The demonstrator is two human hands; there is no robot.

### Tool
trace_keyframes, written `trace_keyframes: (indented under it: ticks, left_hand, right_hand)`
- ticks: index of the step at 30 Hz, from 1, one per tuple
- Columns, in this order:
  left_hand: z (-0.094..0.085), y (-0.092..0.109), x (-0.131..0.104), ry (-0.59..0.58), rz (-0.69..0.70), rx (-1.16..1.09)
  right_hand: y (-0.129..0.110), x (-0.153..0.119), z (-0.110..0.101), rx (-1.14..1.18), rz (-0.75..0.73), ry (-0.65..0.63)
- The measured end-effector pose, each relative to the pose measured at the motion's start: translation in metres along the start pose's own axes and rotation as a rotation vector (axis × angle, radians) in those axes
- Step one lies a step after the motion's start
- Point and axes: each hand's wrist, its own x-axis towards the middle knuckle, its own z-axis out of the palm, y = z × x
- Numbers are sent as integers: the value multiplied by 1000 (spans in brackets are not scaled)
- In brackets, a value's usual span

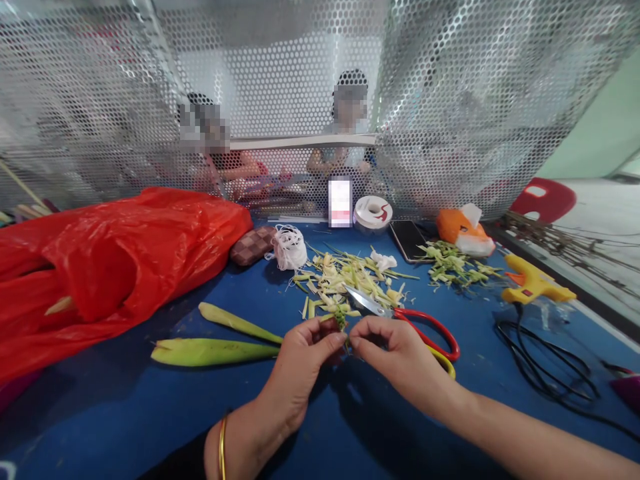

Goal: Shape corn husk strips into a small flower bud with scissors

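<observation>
In the head view, pinched in the left hand (307, 353): a green sprig (341, 320), poking up at the fingertips. Close beside it, the right hand (393, 345), thumb and forefinger nearly together; cannot tell whether grasping anything. Just beyond the fingers, scraps (336, 275); to their right, scissors (427, 321), partly hidden; to their left, leaves (210, 352). Could slip through too light a pinch, or bruise under too hard a one; if dropped, easily lost among similar-coloured scraps. Could also knock the scissors with a careless rightward sweep.
</observation>
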Motion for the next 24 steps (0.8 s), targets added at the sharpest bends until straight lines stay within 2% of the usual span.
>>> trace_keyframes:
  ticks: [5,11,19,24]
  left_hand:
    - [3,3,-2,-1,22,-8]
    - [4,5,-1,-4,27,13]
    - [4,4,-3,13,28,26]
    - [2,0,0,20,114,185]
  right_hand:
    - [2,1,-1,13,19,6]
    - [3,3,-2,137,77,-17]
    - [6,3,-2,78,24,-11]
    - [1,5,-3,277,117,-43]
